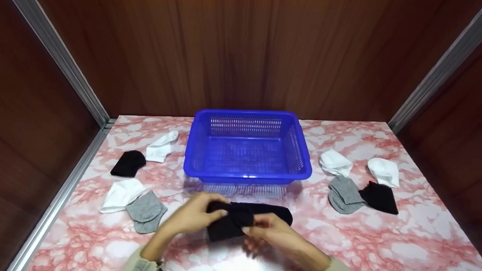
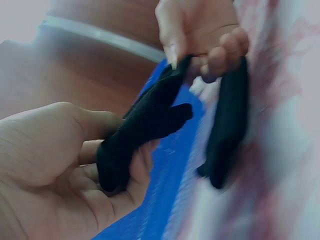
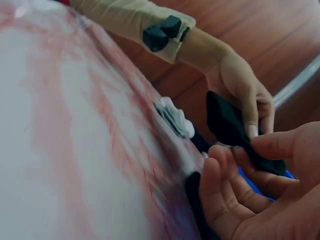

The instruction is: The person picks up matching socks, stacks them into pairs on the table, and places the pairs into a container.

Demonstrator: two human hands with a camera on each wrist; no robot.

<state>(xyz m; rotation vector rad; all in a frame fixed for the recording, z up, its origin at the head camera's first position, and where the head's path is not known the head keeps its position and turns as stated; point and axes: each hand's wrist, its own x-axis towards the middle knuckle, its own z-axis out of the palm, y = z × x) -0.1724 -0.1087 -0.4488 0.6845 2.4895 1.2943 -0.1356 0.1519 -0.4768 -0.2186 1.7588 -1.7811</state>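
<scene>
Black sock (image 1: 226, 230): held above the bench (image 1: 421, 226), on the near side of the blue basket (image 1: 248, 175). Left hand (image 1: 194, 214): fingers curled around one end of the sock. Right hand (image 1: 271, 230): thumb and fingers pinch the opposite end. Second black sock (image 1: 276, 211): lies on the bench, just beside the held sock. Grey socks (image 1: 145, 207): on the bench, left of the left hand, touching a white sock (image 1: 121, 195).
</scene>
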